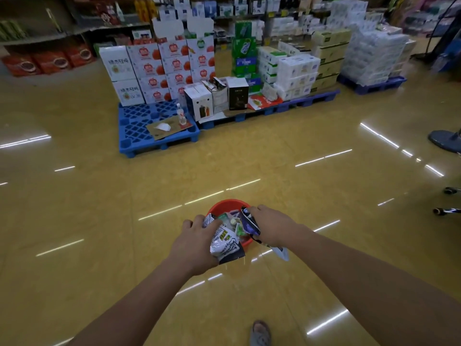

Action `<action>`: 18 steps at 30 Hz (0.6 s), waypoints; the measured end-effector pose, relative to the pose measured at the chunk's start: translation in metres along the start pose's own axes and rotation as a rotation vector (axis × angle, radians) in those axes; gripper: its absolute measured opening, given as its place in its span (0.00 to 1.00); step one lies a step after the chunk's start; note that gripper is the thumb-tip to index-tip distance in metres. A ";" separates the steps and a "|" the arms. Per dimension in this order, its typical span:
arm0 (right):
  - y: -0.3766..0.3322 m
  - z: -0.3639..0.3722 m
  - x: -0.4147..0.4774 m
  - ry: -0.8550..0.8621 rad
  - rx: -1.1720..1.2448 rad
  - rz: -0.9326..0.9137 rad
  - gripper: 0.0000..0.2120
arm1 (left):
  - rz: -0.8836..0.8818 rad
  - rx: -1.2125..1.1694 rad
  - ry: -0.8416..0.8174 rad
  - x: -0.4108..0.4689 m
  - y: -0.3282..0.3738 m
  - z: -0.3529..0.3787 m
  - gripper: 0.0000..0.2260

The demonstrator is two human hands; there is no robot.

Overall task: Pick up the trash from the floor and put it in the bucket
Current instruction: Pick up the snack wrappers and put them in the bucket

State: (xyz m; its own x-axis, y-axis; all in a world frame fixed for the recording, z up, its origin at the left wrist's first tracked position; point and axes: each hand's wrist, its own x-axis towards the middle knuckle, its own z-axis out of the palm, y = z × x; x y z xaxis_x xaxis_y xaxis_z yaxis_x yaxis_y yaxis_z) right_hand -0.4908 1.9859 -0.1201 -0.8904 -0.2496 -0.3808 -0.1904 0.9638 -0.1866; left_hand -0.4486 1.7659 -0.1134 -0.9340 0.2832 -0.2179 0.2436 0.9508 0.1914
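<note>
Two hands, two wrappers, one bucket; entries run left to right.

1. Blue moulded plastic pallet [134,138]: on the glossy yellow floor [87,208], at eleven o'clock from the bucket and well apart from it. It carries a flat brown cardboard sheet [154,134] and an upright clear plastic bottle [181,114].
2. Left hand [197,243]: fingers curled round a silver-white crinkled foil snack wrapper [225,243], held above the bucket's seven o'clock rim. The wrapper's dark lower end hangs outside the rim toward six o'clock.
3. Red round plastic bucket [224,204]: upright on the floor at six o'clock of the view, between the two hands. It holds loose green and white packets [234,222].
4. Dark purple foil snack wrapper [249,224]: above the bucket's three o'clock rim.
5. Right hand [272,227]: fingers clasped on the purple wrapper. A pale wrapper end shows beneath the hand at five o'clock; same piece or another, cannot tell.
6. Grey sandalled foot [260,332]: at five o'clock from the bucket, by the bottom edge.
</note>
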 end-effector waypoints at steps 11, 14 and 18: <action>0.054 -0.029 0.132 -0.083 0.007 -0.096 0.38 | -0.128 -0.177 -0.130 0.121 -0.009 0.003 0.39; 0.061 -0.028 0.159 -0.090 0.015 -0.096 0.38 | -0.149 -0.220 -0.161 0.147 -0.018 0.010 0.40; 0.069 -0.019 0.193 -0.113 0.019 -0.084 0.38 | -0.140 -0.250 -0.210 0.182 -0.034 0.025 0.39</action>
State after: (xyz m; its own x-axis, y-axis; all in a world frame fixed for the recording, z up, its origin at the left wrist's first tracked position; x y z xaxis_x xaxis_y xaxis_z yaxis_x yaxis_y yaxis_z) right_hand -0.6839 2.0059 -0.1891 -0.8189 -0.3396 -0.4627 -0.2534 0.9373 -0.2393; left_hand -0.6205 1.7886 -0.1835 -0.8735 0.1967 -0.4453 0.0213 0.9293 0.3688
